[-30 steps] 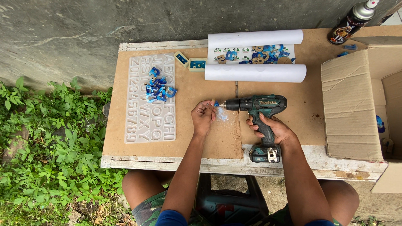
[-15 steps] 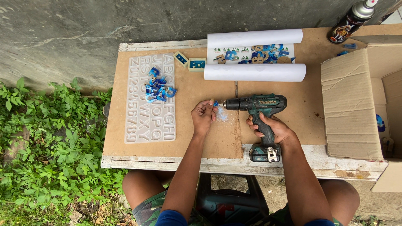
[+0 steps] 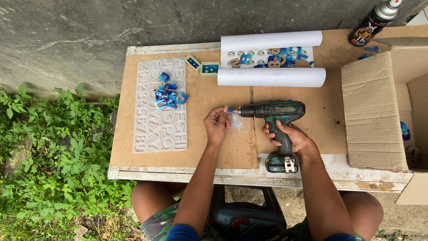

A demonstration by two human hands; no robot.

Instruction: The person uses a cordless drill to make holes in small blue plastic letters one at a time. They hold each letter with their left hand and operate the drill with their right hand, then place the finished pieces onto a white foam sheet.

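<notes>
My right hand (image 3: pixel 290 136) grips the handle of a teal and black cordless drill (image 3: pixel 275 117) that points left over the brown board table (image 3: pixel 214 147). My left hand (image 3: pixel 217 123) pinches a small blue piece (image 3: pixel 230 110) against the drill's tip. Pale blue dust (image 3: pixel 236 122) lies on the board under the tip. To the left lies a translucent letter and number mould (image 3: pixel 160 105) with several blue letters (image 3: pixel 168 93) heaped on it.
A partly unrolled white paper sheet (image 3: pixel 271 76) at the back carries several blue and tan letters. Two small square moulds (image 3: pixel 203 66) sit beside it. A spray can (image 3: pixel 375 21) stands back right. An open cardboard box (image 3: pixel 379 111) fills the right side. Green weeds (image 3: pixel 49 169) grow left.
</notes>
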